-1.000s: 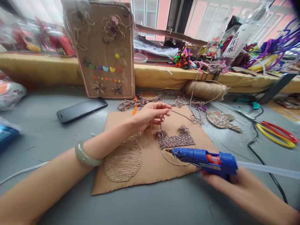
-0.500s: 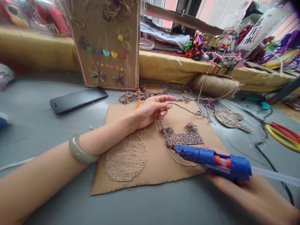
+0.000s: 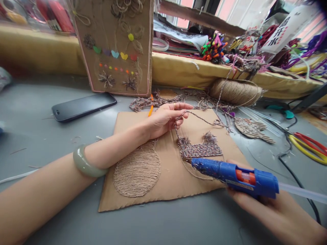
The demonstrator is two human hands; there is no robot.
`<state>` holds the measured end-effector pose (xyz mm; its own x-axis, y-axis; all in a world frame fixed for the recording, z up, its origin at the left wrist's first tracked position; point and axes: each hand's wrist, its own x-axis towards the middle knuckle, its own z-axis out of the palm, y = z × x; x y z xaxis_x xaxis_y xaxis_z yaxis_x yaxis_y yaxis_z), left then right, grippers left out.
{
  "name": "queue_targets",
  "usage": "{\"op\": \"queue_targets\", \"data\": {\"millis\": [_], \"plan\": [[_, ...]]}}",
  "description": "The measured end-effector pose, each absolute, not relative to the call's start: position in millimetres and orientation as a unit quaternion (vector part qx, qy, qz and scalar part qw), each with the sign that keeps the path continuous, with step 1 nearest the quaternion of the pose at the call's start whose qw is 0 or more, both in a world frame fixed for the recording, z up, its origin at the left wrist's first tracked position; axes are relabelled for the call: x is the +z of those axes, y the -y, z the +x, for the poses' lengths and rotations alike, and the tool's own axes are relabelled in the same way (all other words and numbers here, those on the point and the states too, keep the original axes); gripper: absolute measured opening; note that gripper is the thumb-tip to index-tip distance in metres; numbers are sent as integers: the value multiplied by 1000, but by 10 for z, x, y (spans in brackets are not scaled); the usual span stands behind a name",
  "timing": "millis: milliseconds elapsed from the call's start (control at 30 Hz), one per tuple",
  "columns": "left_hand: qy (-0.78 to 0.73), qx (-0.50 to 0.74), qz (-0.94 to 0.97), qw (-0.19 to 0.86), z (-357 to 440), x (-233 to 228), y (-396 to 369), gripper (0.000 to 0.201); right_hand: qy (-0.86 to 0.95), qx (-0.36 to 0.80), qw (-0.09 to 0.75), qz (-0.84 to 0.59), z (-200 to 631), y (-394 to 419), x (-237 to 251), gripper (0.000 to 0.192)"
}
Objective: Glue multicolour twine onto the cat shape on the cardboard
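My left hand (image 3: 170, 117) pinches a dark, multicoloured twisted cord (image 3: 203, 119) above the cardboard sheet (image 3: 168, 183). From my fingers the cord runs down to a woven-looking patch of the same cord (image 3: 201, 150) on the sheet's right half. My right hand (image 3: 270, 211) is wrapped round a blue hot glue gun (image 3: 237, 175) with a clear glue stick in its back. The gun's nozzle is at the patch's lower left edge, beside a curved twine outline (image 3: 198, 174). A rounded shape filled with tan twine (image 3: 137, 172) lies on the left half, partly under my left forearm.
A black phone (image 3: 84, 106) lies at the left, before a decorated cardboard panel (image 3: 117, 44). Behind the sheet are tangled cord (image 3: 143, 103) and a twine spool (image 3: 235, 92). Scissors (image 3: 309, 148), a black cable (image 3: 288, 166) and a corrugated cardboard piece (image 3: 252, 129) lie at the right.
The glue gun has shifted slightly to the right in my right hand's grip, its nozzle still at the patch's lower left edge. My left hand holds the cord almost unmoved.
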<state>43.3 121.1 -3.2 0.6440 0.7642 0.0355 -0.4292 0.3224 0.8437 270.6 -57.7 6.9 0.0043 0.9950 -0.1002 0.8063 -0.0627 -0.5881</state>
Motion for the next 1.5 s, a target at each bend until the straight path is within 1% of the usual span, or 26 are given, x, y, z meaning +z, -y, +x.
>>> {"op": "queue_targets", "data": {"millis": [100,200,333,400,600,733,867,1100,1267,1500], "plan": [[-194,379,442,789,437,-31,-1210,15,678,247,185,-667,2683,570,97,50],[-195,378,440,791,440,-41,-1213,15,699,244,175,-649,2673,571,105,49],[-193,376,439,793,439,-51,-1213,15,700,186,203,-659,2718,591,33,53],[-192,377,437,794,438,-50,-1209,15,713,171,208,-647,2754,607,-10,52],[-196,376,435,794,439,-53,-1206,15,741,134,193,-629,2907,675,-75,50],[-195,375,433,796,428,-53,-1205,15,749,149,168,-624,3045,704,-107,48],[-198,376,435,794,417,-44,-1196,14,732,162,169,-640,3190,741,-181,54],[-203,376,440,790,422,-53,-1202,15,710,188,177,-655,3372,778,-266,55],[-211,371,449,785,422,-39,-1190,16,680,185,216,-676,3361,817,-278,52],[-233,370,448,780,414,-10,-1171,15,614,179,289,-712,3054,871,-244,52]]}}
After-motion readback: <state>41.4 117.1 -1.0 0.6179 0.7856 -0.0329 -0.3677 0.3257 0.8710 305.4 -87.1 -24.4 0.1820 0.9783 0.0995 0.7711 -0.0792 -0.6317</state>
